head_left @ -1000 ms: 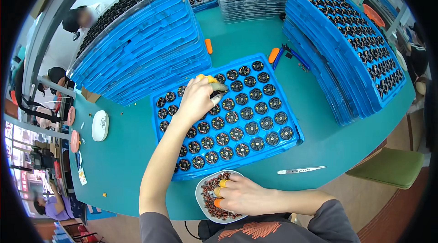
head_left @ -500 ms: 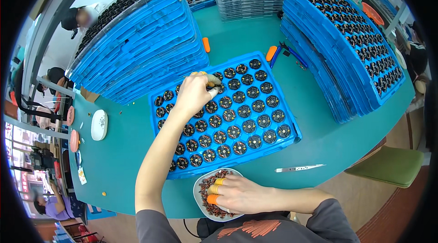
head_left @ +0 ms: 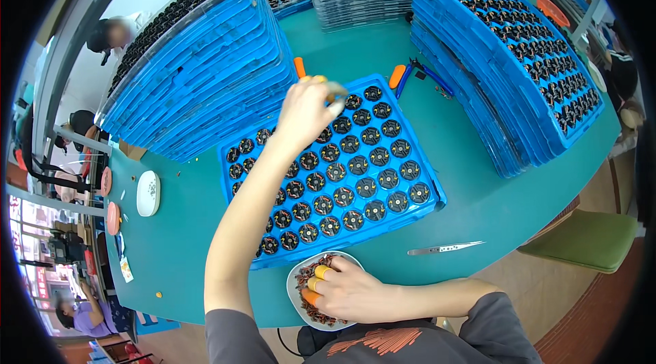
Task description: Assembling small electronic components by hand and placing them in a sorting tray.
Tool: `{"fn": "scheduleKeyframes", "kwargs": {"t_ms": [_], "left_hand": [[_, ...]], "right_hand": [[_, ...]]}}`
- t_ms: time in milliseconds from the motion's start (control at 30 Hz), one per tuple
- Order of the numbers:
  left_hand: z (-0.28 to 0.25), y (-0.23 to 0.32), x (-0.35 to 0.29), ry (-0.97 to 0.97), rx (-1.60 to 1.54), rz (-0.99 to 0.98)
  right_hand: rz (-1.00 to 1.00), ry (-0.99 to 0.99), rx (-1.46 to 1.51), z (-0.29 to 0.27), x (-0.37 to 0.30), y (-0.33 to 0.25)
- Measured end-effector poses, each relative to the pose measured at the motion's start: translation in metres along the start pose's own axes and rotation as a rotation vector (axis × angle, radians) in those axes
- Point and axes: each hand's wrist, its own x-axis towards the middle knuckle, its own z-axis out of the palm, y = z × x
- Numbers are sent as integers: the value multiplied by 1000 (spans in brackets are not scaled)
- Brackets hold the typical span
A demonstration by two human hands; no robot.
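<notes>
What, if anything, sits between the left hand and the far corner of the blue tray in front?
Nothing visible. The left hand already hovers over the far corner of the blue tray, fingers over the black round parts there.

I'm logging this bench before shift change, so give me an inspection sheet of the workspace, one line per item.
Surface: teal table, largely covered with trays.
Job's things: blue tray of round dark parts lies in front; white dish of small reddish-brown pieces at the near edge.
Clutter: tweezers right of the dish; orange-handled tools behind the tray; white oval dish at left.
Grips: left hand reaches over the tray's far corner, fingertips blurred; right hand rests in the white dish, with orange finger cots.
Cables: nothing seen.
Surroundings: tall tray stacks left, right and behind; green stool at right; other people seated around.
</notes>
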Motion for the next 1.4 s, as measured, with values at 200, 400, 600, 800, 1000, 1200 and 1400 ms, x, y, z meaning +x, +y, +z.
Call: {"fn": "scheduleKeyframes", "kwargs": {"t_ms": [200, 400, 600, 800, 1000, 1200, 1400], "left_hand": [[31, 34, 53, -233, 289, -232], [28, 54, 69, -391, 373, -303], [32, 52, 72, -422, 312, -383], [-2, 32, 43, -54, -99, -260], [-62, 44, -78, 142, -1123, -249], [-62, 61, -176, 312, -1631, -420], [-44, 68, -208, 323, -1798, -476]], "right_hand": [[-1, 11, 20, 8, -1, 1], [-22, 119, 137, 5, 0, 0], [51, 192, 451, 2, 2, 1], [377, 204, 884, -22, 0, 10], [406, 310, 1247, -18, 0, 16], [291, 279, 1534, -14, -1, 20], [425, 400, 1483, -17, 2, 17]]}}
